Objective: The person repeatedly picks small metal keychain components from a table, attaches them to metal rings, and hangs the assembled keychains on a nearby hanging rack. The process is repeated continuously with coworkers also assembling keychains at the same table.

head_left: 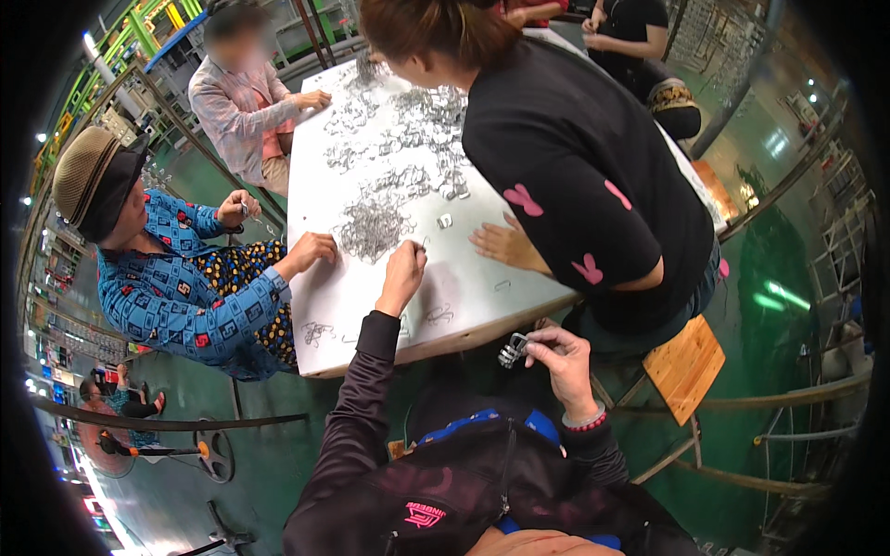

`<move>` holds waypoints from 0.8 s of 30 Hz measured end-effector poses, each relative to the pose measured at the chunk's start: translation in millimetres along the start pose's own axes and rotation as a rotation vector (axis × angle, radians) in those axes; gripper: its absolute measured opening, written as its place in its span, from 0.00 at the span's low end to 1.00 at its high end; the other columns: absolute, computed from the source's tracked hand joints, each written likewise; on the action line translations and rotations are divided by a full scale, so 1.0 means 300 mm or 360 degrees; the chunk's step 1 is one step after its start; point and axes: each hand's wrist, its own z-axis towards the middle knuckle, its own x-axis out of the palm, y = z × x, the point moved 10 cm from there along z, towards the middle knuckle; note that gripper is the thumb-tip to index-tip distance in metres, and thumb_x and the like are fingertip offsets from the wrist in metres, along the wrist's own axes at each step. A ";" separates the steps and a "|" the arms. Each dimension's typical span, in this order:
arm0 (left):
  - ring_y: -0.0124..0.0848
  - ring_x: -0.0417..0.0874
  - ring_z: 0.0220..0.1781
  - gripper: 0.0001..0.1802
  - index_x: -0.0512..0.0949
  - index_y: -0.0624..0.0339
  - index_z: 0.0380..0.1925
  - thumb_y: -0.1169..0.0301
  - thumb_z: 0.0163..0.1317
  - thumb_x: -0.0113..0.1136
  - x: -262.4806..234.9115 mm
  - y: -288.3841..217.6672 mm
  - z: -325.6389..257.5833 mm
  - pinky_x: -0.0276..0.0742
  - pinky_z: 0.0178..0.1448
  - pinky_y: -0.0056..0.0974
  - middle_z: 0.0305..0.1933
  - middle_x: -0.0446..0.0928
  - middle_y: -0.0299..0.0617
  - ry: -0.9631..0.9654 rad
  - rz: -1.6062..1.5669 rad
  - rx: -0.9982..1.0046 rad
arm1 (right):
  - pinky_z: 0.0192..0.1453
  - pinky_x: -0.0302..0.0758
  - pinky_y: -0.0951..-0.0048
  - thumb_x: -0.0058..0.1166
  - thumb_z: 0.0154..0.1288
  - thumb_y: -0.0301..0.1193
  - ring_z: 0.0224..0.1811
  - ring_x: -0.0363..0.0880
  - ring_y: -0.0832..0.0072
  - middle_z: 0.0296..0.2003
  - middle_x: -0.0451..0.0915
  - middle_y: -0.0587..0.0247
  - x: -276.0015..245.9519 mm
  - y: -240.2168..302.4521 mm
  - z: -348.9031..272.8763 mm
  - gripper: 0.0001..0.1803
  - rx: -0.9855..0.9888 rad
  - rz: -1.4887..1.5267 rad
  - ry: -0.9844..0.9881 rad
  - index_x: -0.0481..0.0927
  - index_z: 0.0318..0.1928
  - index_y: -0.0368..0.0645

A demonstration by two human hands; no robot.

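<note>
My left hand (402, 276) is over the white table (468, 295), its fingers pinched round a thin bent wire hook (425, 243). Just beyond it lies a dense heap of wire hooks (373, 228). My right hand (562, 367) is off the table's near edge, closed on a small shiny metal bracket (514, 349) held between thumb and fingers. One single metal piece (444, 221) rests to the right of the heap. Smaller bunches of wire (318, 334) lie near the front edge.
Many silvery metal parts (408, 134) spread across the far half of the table. A person in black (565, 139) leans over its right side. Someone in a blue patterned shirt (176, 287) sits at the left. A wooden stool (684, 369) stands at the right.
</note>
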 end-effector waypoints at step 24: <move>0.41 0.75 0.52 0.06 0.78 0.64 0.36 0.75 0.60 0.61 0.088 -0.589 -0.366 0.72 0.54 0.40 0.49 0.73 0.46 0.0245 -0.0712 0.0201 | 0.38 0.78 0.78 0.58 0.61 0.15 0.32 0.79 0.77 0.36 0.80 0.58 -0.036 0.001 -0.012 0.07 -0.0184 -0.0196 -0.0312 0.80 0.41 0.28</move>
